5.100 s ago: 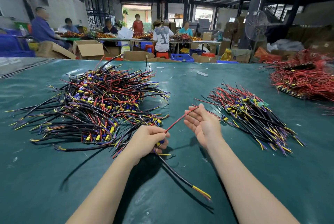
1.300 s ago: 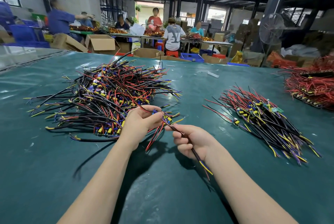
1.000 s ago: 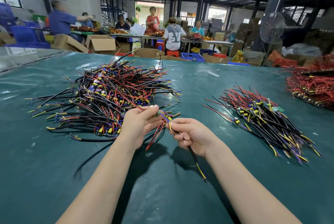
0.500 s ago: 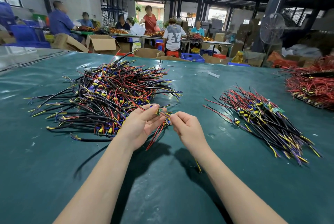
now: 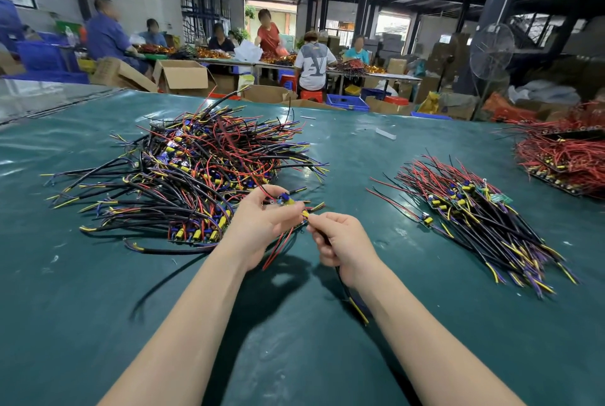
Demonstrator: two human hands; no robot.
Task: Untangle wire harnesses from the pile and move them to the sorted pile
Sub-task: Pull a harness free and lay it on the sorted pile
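A tangled pile of wire harnesses (image 5: 196, 173), black, red, yellow and purple, lies at the left of the green table. The sorted pile (image 5: 474, 212), its wires lying roughly parallel, is at the right. My left hand (image 5: 258, 229) pinches a small harness (image 5: 284, 201) with blue and yellow parts at the pile's near edge; red wires hang below it. My right hand (image 5: 340, 242) grips the black cable of the same harness (image 5: 355, 302), whose yellow-tipped end trails under my wrist.
The green table cover (image 5: 294, 340) fills the foreground. A heap of red wires (image 5: 563, 157) sits at the far right edge. A white scrap (image 5: 385, 133) lies mid-table. Beyond the table are cardboard boxes (image 5: 183, 76), several seated workers and a standing fan (image 5: 491, 52).
My right hand has slid up along the black cable toward my left hand, fingertips now nearly touching it. The left hand has stayed at the pile's edge.
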